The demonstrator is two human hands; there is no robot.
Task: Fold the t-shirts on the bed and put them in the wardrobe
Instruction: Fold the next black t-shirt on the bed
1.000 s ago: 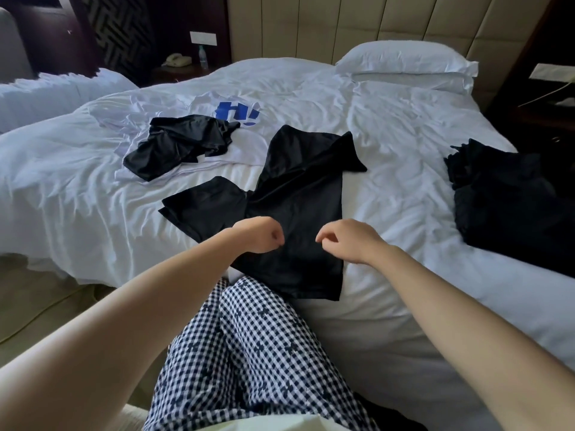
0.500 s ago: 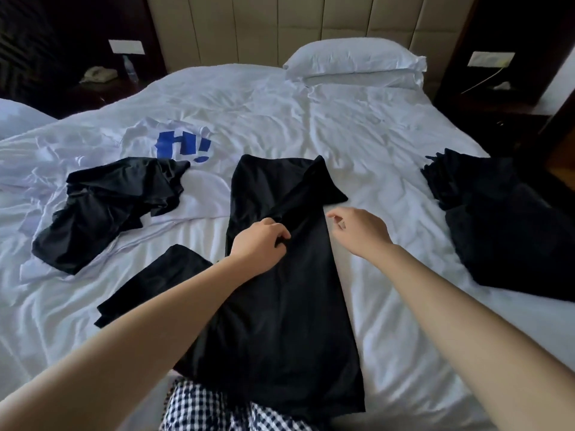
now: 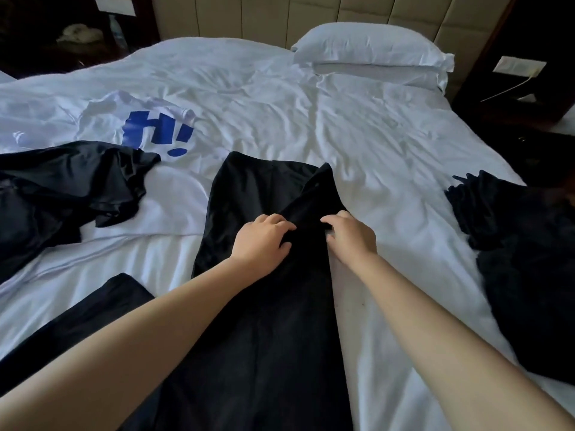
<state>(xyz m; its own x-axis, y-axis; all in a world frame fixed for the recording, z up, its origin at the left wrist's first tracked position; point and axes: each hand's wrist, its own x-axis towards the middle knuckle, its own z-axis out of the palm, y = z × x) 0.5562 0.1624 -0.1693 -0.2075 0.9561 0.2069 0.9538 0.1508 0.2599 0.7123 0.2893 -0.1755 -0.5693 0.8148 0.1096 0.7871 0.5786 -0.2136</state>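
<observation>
A black t-shirt (image 3: 267,306) lies lengthwise on the white bed (image 3: 357,141) in front of me, its right side folded over and one sleeve spread out at the lower left. My left hand (image 3: 261,241) grips the cloth near the folded sleeve. My right hand (image 3: 351,234) pinches the same fold at the shirt's right edge. A white t-shirt with a blue print (image 3: 155,132) lies spread at the left, with a crumpled black t-shirt (image 3: 65,194) partly on top of it.
A dark pile of clothes (image 3: 522,259) sits at the bed's right edge. A white pillow (image 3: 373,51) lies against the padded headboard. Dark nightstands stand on both sides, the left one with a telephone (image 3: 79,32) and a bottle.
My view has moved closer over the bed. Both hands have reached forward onto the black t-shirt and taken hold of its folded sleeve; the right hand, apart from it before, now pinches it.
</observation>
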